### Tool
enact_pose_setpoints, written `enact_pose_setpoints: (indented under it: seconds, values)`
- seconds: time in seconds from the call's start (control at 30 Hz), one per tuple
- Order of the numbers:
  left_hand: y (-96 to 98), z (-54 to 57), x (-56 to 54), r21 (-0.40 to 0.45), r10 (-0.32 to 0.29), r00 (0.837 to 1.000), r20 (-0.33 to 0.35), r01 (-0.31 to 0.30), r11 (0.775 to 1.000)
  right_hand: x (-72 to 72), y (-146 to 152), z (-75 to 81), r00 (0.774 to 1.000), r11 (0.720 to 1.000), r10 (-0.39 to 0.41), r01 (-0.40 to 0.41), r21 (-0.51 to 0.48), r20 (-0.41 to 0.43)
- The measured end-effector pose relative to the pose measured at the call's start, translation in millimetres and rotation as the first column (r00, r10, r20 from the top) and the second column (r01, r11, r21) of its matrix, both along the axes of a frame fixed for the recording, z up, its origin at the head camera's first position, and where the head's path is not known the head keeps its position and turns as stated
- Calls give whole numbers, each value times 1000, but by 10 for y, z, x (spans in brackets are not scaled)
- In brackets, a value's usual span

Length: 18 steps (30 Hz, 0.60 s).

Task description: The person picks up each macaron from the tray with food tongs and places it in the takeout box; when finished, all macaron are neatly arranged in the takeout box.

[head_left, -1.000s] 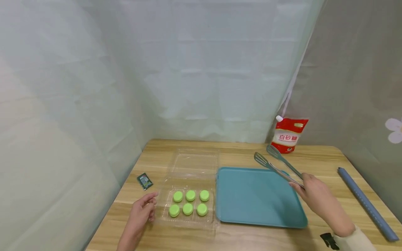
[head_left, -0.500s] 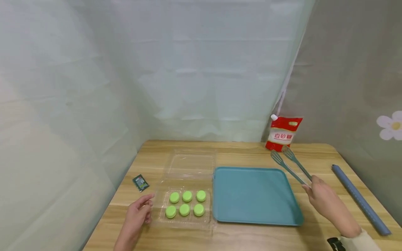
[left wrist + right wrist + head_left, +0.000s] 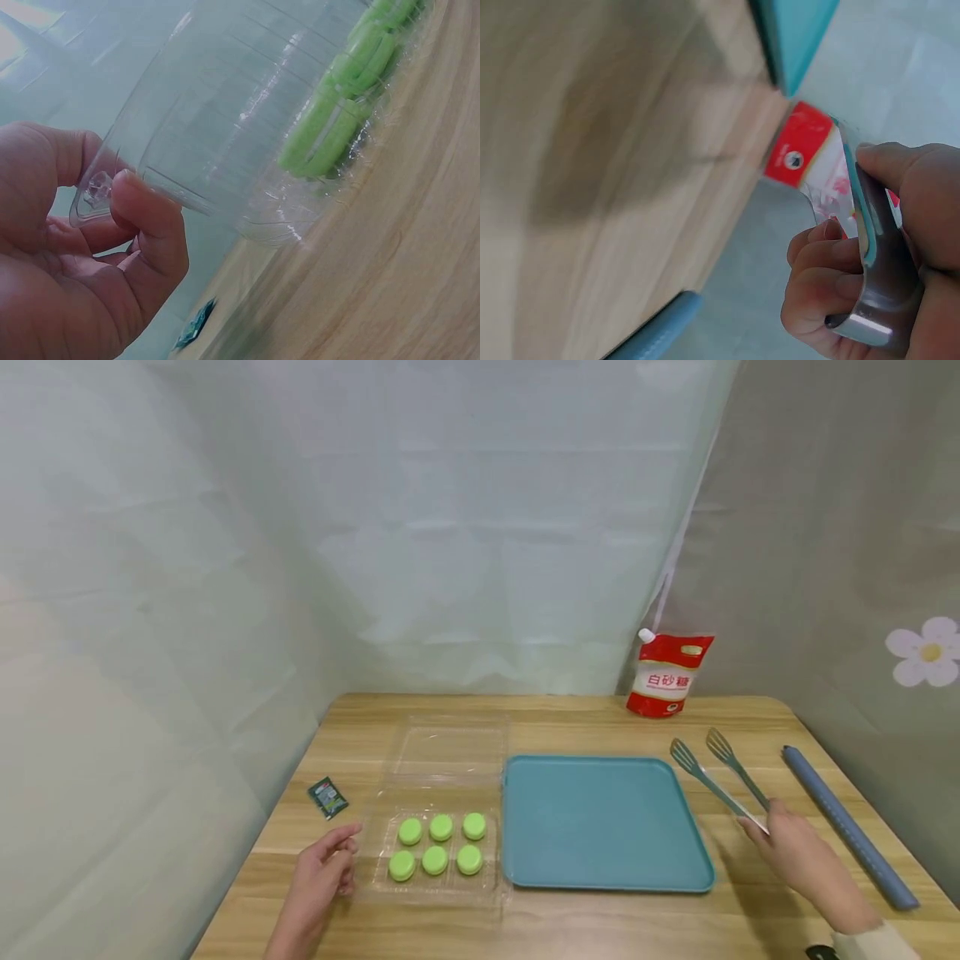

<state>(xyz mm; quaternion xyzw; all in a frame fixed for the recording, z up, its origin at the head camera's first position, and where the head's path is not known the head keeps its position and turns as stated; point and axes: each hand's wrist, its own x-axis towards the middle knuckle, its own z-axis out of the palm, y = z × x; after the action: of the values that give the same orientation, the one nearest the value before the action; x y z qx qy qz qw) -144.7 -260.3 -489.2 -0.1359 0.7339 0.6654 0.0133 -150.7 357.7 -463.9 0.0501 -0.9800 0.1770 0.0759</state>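
Observation:
In the head view, my left hand (image 3: 318, 877) is at the left edge of a clear plastic clamshell box (image 3: 453, 752) with its lid folded back. The left wrist view shows thumb and fingertips pinching a corner of the clear plastic box (image 3: 217, 112). Several green macarons (image 3: 434, 860) sit in two rows in the box. My right hand (image 3: 798, 852) holds metal tongs with green slotted tips (image 3: 688, 757), their arms spread apart and nothing between them. Close up in the right wrist view, fingers and thumb wrap round the tongs' bent metal end (image 3: 885, 277).
A teal tray (image 3: 607, 822) lies right of the box. Behind it stands a red and white sugar pouch (image 3: 660, 677). A blue-grey rod (image 3: 847, 827) lies along the table's right side. A small dark green packet (image 3: 327, 797) lies at the left.
My right hand has carried the tongs rightward, off the tray and lower, toward the rod. The left hand stays at the box edge. The whole head view has shifted slightly.

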Motion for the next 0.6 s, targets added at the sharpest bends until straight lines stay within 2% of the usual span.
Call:
enact_pose_setpoints:
  seconds: [0.2,0.4,0.6]
  values:
    - [-7,3,0,-4,-6,1000,-4,6,1000,72,145,-48,998,999,-39,39,1,58]
    - [-9,19,-7,-24,-4,1000,27,4,1000,139,221,-79,990,998,-67,68,-8,127]
    - [-7,14,-3,-32,-8,1000,28,9,999,177,284,-106,987,994,-109,111,-3,121]
